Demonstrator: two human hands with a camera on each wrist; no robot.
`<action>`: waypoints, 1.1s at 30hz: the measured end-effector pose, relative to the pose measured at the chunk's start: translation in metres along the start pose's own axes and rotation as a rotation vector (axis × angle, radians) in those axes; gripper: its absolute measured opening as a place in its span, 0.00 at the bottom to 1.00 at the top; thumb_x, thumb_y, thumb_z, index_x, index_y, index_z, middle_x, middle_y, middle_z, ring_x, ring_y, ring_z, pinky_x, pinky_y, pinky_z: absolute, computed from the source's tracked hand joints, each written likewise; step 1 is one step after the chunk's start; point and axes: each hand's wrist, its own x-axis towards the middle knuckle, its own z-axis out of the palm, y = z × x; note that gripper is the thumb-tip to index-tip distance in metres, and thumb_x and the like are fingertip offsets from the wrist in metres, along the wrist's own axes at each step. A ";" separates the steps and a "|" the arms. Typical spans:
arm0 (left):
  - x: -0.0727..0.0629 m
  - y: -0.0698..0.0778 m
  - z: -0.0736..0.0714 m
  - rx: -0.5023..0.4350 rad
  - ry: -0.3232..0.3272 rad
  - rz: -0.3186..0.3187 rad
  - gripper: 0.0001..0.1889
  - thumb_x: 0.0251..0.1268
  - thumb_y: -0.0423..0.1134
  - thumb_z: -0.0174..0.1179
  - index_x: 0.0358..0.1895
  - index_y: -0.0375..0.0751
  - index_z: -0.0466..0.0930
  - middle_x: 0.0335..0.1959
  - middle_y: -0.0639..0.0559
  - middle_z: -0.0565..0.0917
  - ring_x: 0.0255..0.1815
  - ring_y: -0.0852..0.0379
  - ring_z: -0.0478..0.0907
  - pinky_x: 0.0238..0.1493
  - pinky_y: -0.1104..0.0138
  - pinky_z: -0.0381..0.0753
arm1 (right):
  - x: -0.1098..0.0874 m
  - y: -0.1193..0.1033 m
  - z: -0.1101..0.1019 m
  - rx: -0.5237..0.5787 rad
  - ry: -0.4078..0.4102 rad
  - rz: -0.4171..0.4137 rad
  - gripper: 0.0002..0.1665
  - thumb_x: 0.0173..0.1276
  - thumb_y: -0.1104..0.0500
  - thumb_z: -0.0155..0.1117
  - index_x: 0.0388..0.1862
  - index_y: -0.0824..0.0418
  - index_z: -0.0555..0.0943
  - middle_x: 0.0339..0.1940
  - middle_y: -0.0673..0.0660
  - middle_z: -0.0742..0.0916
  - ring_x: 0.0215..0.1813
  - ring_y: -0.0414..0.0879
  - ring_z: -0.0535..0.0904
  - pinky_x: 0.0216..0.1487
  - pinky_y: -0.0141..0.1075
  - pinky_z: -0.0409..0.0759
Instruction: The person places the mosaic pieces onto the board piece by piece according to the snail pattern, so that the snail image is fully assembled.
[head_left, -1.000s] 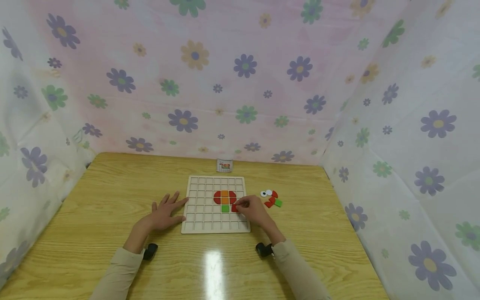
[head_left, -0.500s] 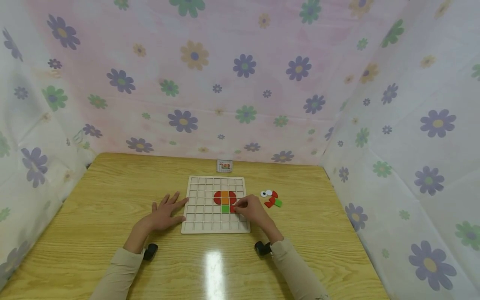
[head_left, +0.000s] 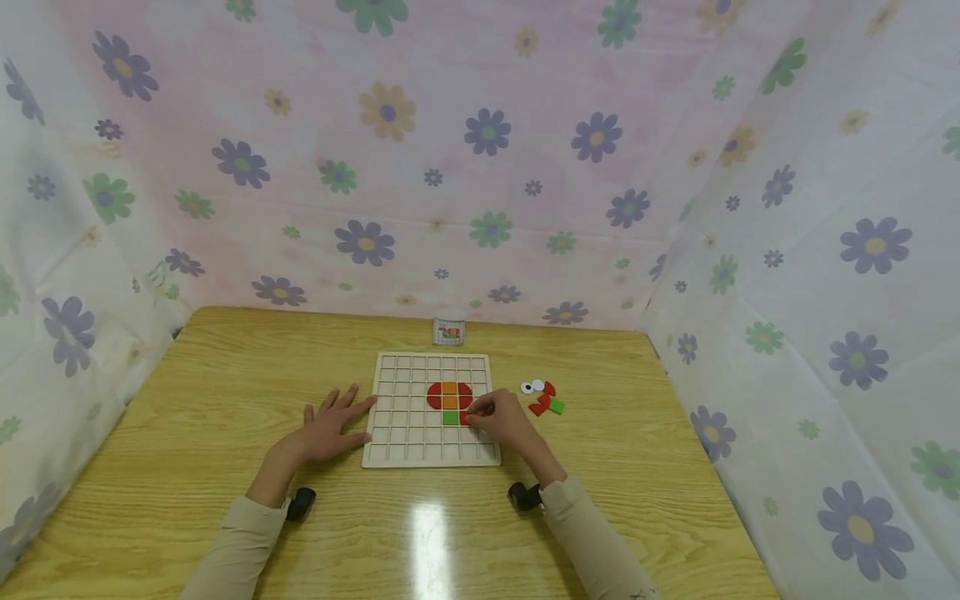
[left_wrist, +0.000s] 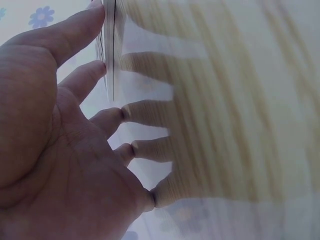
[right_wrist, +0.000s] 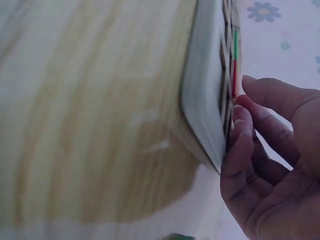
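Note:
A pale wooden grid board (head_left: pixel 393 460) lies flat on the table. Two orange squares (head_left: pixel 449 395) stand between red rounded pieces (head_left: pixel 434 396) on it, with a green square tile (head_left: pixel 450 417) just below. My right hand (head_left: pixel 507 419) pinches a red tile (head_left: pixel 463 417) at the cell right of the green one; its fingers hide part of that tile. From the right wrist view, the red tile (right_wrist: pixel 234 77) looks level with the grid, close to the thumb and index fingertips. With fingers spread, my left hand (head_left: pixel 326 429) rests on the table, thumb and index finger touching the board's left edge.
Right of the board lie loose pieces: a white eye disc (head_left: pixel 527 387), a white disc (head_left: pixel 538 385), several red curved pieces (head_left: pixel 536 408) and a green square (head_left: pixel 557 406). A small picture card (head_left: pixel 449 332) sits behind the board. Flowered cloth (head_left: pixel 491 200) surrounds the wooden table (head_left: pixel 240 358).
My right hand has shifted slightly left with the red tile, bringing it against the green square's right side. My left hand stays put at the board's edge.

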 end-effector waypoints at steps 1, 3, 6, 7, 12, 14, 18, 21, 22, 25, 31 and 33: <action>0.000 0.000 0.000 -0.003 0.003 0.004 0.36 0.74 0.49 0.61 0.79 0.39 0.60 0.81 0.26 0.45 0.78 0.19 0.33 0.62 0.19 0.27 | -0.001 0.001 -0.001 0.005 0.000 0.000 0.04 0.69 0.61 0.71 0.36 0.60 0.90 0.31 0.51 0.88 0.32 0.41 0.79 0.35 0.34 0.79; 0.000 -0.001 0.001 -0.012 0.007 0.011 0.36 0.74 0.49 0.61 0.79 0.39 0.60 0.81 0.25 0.45 0.78 0.18 0.33 0.62 0.19 0.27 | -0.002 0.003 -0.004 0.021 0.009 -0.014 0.05 0.70 0.60 0.71 0.38 0.60 0.90 0.33 0.51 0.89 0.33 0.42 0.79 0.36 0.34 0.80; 0.000 -0.002 0.002 -0.022 0.006 0.018 0.36 0.73 0.49 0.61 0.79 0.40 0.61 0.80 0.25 0.45 0.77 0.17 0.33 0.61 0.19 0.26 | -0.007 0.009 -0.012 0.068 0.036 -0.036 0.07 0.71 0.60 0.69 0.42 0.61 0.90 0.37 0.53 0.89 0.35 0.43 0.80 0.37 0.35 0.81; 0.000 -0.002 0.002 -0.022 0.003 0.012 0.36 0.74 0.49 0.61 0.79 0.40 0.61 0.80 0.25 0.45 0.78 0.18 0.33 0.62 0.19 0.26 | -0.008 0.012 -0.015 0.075 0.047 -0.043 0.07 0.71 0.60 0.69 0.43 0.61 0.90 0.38 0.54 0.89 0.36 0.43 0.80 0.38 0.35 0.80; 0.002 -0.004 0.003 -0.001 -0.013 -0.009 0.36 0.75 0.49 0.60 0.80 0.40 0.59 0.81 0.27 0.44 0.79 0.20 0.32 0.63 0.20 0.27 | -0.021 0.027 -0.033 0.107 0.093 -0.034 0.09 0.71 0.63 0.68 0.47 0.65 0.88 0.41 0.57 0.89 0.38 0.44 0.81 0.39 0.35 0.81; 0.002 -0.004 0.003 0.003 -0.014 -0.012 0.36 0.75 0.49 0.59 0.80 0.40 0.59 0.81 0.27 0.44 0.79 0.20 0.32 0.63 0.20 0.27 | -0.026 0.033 -0.042 0.094 0.121 -0.009 0.10 0.71 0.64 0.68 0.48 0.67 0.87 0.40 0.58 0.88 0.37 0.45 0.81 0.39 0.35 0.80; 0.002 -0.004 0.002 0.001 -0.011 -0.009 0.36 0.75 0.49 0.60 0.80 0.40 0.59 0.81 0.27 0.44 0.79 0.20 0.32 0.63 0.20 0.27 | -0.033 0.046 -0.057 0.023 0.183 0.062 0.11 0.71 0.66 0.67 0.49 0.68 0.87 0.41 0.60 0.89 0.39 0.48 0.82 0.40 0.36 0.81; 0.002 -0.004 0.001 0.004 -0.011 -0.011 0.36 0.75 0.49 0.60 0.80 0.40 0.59 0.81 0.27 0.44 0.79 0.20 0.32 0.64 0.21 0.27 | -0.038 0.055 -0.067 -0.012 0.210 0.109 0.11 0.71 0.67 0.67 0.50 0.68 0.86 0.45 0.62 0.89 0.41 0.50 0.83 0.40 0.37 0.82; 0.002 -0.004 0.001 0.005 -0.011 -0.010 0.36 0.75 0.49 0.60 0.80 0.40 0.59 0.81 0.27 0.44 0.79 0.20 0.32 0.63 0.20 0.27 | -0.039 0.058 -0.070 -0.019 0.211 0.119 0.11 0.71 0.67 0.67 0.51 0.68 0.86 0.46 0.62 0.89 0.42 0.51 0.83 0.41 0.37 0.81; 0.002 -0.003 0.001 0.005 -0.011 -0.008 0.36 0.75 0.48 0.60 0.79 0.39 0.60 0.81 0.27 0.44 0.79 0.20 0.32 0.63 0.20 0.28 | -0.045 0.064 -0.078 -0.016 0.197 0.109 0.11 0.70 0.67 0.68 0.50 0.68 0.87 0.48 0.63 0.88 0.42 0.52 0.83 0.42 0.38 0.81; 0.001 -0.002 0.002 0.012 -0.011 -0.006 0.36 0.75 0.48 0.60 0.79 0.39 0.60 0.81 0.27 0.45 0.79 0.20 0.33 0.63 0.20 0.29 | -0.060 0.071 -0.086 -0.006 -0.010 -0.013 0.13 0.67 0.63 0.71 0.49 0.67 0.86 0.46 0.61 0.89 0.41 0.47 0.82 0.43 0.35 0.81; 0.001 -0.002 0.002 0.010 -0.012 -0.005 0.36 0.75 0.48 0.60 0.79 0.39 0.60 0.81 0.26 0.45 0.79 0.20 0.33 0.63 0.20 0.29 | -0.064 0.073 -0.085 -0.006 -0.102 -0.049 0.15 0.65 0.61 0.74 0.50 0.65 0.86 0.47 0.59 0.89 0.43 0.46 0.82 0.44 0.35 0.81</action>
